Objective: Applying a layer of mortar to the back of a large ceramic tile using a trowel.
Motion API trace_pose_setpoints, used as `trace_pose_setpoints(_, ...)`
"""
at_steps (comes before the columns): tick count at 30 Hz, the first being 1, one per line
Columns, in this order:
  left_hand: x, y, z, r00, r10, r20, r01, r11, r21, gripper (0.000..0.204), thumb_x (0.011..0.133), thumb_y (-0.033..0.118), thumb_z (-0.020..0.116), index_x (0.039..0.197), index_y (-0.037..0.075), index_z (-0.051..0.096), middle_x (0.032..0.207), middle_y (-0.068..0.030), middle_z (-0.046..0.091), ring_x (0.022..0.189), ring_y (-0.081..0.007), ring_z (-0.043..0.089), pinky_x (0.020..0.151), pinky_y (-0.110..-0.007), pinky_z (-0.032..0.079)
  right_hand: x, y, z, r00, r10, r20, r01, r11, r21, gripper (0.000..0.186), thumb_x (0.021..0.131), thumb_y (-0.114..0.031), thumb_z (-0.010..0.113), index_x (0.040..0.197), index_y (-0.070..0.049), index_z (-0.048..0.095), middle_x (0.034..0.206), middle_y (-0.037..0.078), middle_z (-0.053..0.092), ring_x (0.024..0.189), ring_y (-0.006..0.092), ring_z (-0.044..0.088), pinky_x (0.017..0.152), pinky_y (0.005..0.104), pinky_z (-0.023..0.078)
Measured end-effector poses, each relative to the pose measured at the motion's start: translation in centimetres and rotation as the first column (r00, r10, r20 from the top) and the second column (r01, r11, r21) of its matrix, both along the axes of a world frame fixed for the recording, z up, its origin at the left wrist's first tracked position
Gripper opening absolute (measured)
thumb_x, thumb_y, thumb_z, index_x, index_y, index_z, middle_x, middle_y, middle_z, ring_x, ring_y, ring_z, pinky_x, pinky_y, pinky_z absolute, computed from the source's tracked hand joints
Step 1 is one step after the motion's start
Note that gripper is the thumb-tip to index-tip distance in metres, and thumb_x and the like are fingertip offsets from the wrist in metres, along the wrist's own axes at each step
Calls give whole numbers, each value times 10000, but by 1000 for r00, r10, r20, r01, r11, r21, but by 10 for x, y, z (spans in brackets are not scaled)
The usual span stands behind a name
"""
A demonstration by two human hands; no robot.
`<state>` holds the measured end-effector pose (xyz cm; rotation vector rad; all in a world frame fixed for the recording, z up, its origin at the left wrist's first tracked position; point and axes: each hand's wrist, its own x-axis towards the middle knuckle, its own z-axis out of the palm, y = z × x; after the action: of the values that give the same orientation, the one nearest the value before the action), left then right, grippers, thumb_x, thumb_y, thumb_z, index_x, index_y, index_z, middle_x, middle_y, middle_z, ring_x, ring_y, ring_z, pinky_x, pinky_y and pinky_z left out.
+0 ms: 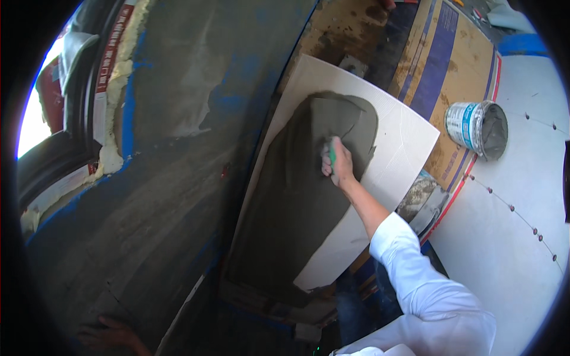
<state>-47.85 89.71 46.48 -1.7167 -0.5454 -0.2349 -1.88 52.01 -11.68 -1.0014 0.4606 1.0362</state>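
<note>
Grey mortar (309,196): I see it covering the left part of a large white tile (398,142) that leans against the wall.
Right hand (338,163): my fingers are closed round a green-handled trowel (332,159), pressed into the mortar near the top of the coated area.
Left hand (110,332): low at the left edge, lying flat on the dark grey wall (148,196), fingers spread.
Bucket (478,127): white and blue, mortar inside, standing on cardboard (451,65), well apart from the tile's right edge.
Sleeve (427,291): white, on my right arm.
</note>
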Motion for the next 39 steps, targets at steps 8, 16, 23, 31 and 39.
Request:
trace_pose_setpoints(8,-59,-3,19,546,781,303,-754,616,-228,779,1109,532,619,1627,-32,476,1642,-349,462,1507,-564,442,1231,-706,331,51,-29,7,-465,805,369,-371,201,-907,488,1067,-558,614,1124,-85,718,822,220,767,813,424,774,743,548,621)
trace_pose_setpoints(16,-85,19,-41,522,788,327,-735,610,-297,780,1106,531,626,1617,-42,485,1623,-352,479,1492,-568,454,1221,-705,342,252,37,-3,-99,807,582,-406,501,-765,477,1081,-519,668,913,-74,703,708,117,682,614,254,677,587,390,539)
trace_pose_setpoints(23,-86,28,-83,651,686,325,-636,727,-260,775,1103,526,635,1601,-51,498,1600,-352,501,1471,-567,475,1209,-698,361,305,82,-10,359,846,394,-574,533,-621,499,1103,-563,640,939,-94,681,643,-24,498,508,85,437,461,280,373)
trace_pose_setpoints(31,-108,38,-63,785,546,293,-523,837,-162,769,1100,520,645,1584,-62,512,1574,-352,527,1447,-566,499,1195,-690,382,288,113,17,491,821,291,-654,568,-500,545,1101,-604,614,951,-81,649,624,-1,516,436,116,465,401,311,380)
trace_pose_setpoints(39,-115,41,-52,894,367,258,-357,930,-87,763,1096,514,656,1567,-72,527,1548,-352,553,1423,-565,523,1182,-682,403,116,166,9,357,927,115,-776,363,-516,576,1036,-673,664,1175,-121,751,700,25,605,478,131,511,421,318,425)
